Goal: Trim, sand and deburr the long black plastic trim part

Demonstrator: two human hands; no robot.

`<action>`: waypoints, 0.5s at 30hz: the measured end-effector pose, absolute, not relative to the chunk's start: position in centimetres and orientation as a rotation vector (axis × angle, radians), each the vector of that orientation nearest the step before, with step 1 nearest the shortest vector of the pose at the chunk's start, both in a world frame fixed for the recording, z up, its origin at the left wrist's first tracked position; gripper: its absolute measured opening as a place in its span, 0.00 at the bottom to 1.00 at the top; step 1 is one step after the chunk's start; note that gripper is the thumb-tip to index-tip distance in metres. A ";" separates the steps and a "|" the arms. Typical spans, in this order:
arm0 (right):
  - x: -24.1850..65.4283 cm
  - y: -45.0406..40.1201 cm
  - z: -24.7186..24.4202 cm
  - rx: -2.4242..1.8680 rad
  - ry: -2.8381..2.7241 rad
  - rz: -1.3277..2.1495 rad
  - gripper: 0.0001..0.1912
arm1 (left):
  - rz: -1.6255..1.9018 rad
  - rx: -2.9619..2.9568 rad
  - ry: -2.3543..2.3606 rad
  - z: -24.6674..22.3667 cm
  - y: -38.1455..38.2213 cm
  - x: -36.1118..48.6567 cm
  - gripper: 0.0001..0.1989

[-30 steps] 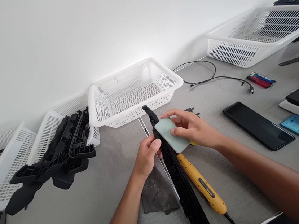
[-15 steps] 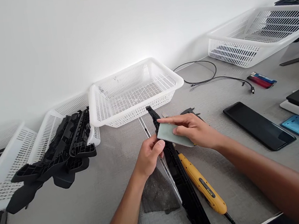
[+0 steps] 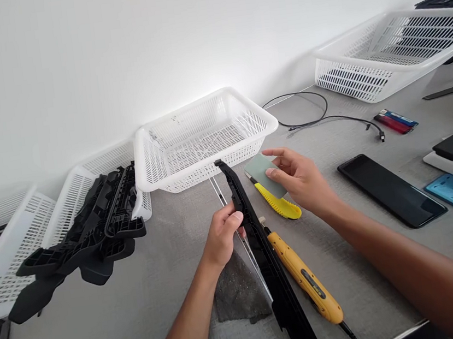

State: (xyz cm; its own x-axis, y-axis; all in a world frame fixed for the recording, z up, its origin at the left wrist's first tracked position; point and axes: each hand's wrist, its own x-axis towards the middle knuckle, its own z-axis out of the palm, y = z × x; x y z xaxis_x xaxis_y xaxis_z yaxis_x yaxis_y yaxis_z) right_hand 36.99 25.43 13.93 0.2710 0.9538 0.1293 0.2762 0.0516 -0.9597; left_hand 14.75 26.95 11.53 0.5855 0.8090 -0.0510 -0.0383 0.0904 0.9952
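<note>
My left hand [image 3: 223, 235] is closed around the long, narrow black plastic trim piece [image 3: 261, 248], thumb on its upper face, near the far end. This piece slants from near the basket down to the bottom edge of the view. A thin grey-green sanding pad [image 3: 262, 168] is pinched between the thumb and fingers of my right hand [image 3: 300, 179], to the right of the trim piece and apart from it. Under the pad lies a yellow utility knife [image 3: 280, 204], partly covered. A yellow corded hand tool [image 3: 306, 278] rests alongside the trim piece.
A white perforated basket [image 3: 210, 174] stands ahead, another [image 3: 358, 79] at back right. Black plastic parts [image 3: 104, 217] overhang baskets at left. A phone [image 3: 392, 190], lighters [image 3: 396, 121] and a cable [image 3: 326, 108] lie right. A dark dusty sheet [image 3: 239, 294] lies beneath the left forearm side.
My right hand has moved the sanding pad off the trim piece, up and to the right. The utility knife has come into sight. The trim piece's far end has shifted slightly left.
</note>
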 end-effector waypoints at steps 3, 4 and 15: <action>36.9 25.5 13.8 -1.445 -1.195 0.821 0.25 | 0.748 1.287 0.766 11.5 27.0 14.7 0.15; 36.8 25.4 13.8 -1.427 -1.196 0.858 0.25 | 0.754 1.275 0.782 11.5 27.0 14.8 0.15; 36.9 25.4 13.7 -1.424 -1.261 0.848 0.20 | 0.793 1.236 0.767 11.8 27.2 15.0 0.20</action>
